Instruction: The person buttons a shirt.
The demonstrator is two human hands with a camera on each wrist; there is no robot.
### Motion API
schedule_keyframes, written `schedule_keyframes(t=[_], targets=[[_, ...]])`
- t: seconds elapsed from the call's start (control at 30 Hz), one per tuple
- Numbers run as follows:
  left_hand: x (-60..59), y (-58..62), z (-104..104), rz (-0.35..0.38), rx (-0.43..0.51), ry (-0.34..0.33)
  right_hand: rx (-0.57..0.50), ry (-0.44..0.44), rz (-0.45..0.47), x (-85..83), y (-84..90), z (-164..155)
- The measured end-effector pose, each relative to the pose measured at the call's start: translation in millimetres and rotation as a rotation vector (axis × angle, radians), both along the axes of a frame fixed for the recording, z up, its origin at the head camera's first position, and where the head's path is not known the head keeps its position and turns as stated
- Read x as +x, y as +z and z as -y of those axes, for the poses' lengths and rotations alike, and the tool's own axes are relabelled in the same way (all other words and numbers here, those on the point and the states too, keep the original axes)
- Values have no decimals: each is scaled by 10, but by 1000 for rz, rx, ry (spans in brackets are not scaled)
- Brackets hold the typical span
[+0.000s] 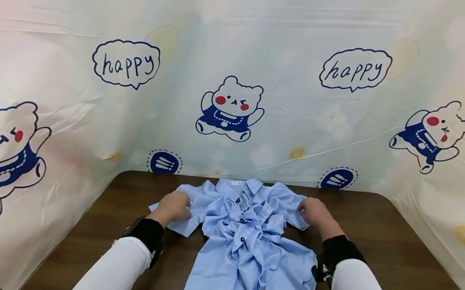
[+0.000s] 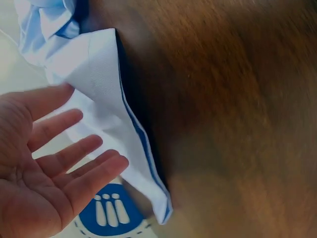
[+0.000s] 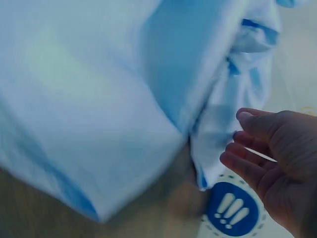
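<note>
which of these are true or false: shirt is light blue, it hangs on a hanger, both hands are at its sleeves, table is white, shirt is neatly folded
1. The shirt is light blue: true.
2. It hangs on a hanger: false, it lies on the table.
3. The left hand and right hand are at its short sleeves: true.
4. The table is white: false, it is dark brown wood.
5. The shirt is neatly folded: false, it lies crumpled, collar away from the person.
</note>
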State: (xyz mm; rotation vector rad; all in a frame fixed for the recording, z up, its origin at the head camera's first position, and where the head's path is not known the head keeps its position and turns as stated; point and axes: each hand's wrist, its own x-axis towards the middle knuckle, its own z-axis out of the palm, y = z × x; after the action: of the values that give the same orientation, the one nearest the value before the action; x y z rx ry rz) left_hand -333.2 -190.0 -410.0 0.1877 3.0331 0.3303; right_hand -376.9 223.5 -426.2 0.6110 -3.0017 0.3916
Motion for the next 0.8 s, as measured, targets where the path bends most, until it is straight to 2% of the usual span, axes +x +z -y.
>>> schedule_keyframes(t=[0.13,0.23,0.53,0.63,0.8], targets=[[-31,-63,4,45,16,7,56,20,43,-63,-106,62],[-52,-96,8,63,0,-17,76,19,68,-71,-139,80],[-118,-81,107,109,-42,-67,74,7,114,-79,-133,-102],[-125,-60,178,114,-37,-58,73,12,126,-97,-133,-201],[-130,-26,296,158,30,-11,70,-3,157,-111,-144,-368]])
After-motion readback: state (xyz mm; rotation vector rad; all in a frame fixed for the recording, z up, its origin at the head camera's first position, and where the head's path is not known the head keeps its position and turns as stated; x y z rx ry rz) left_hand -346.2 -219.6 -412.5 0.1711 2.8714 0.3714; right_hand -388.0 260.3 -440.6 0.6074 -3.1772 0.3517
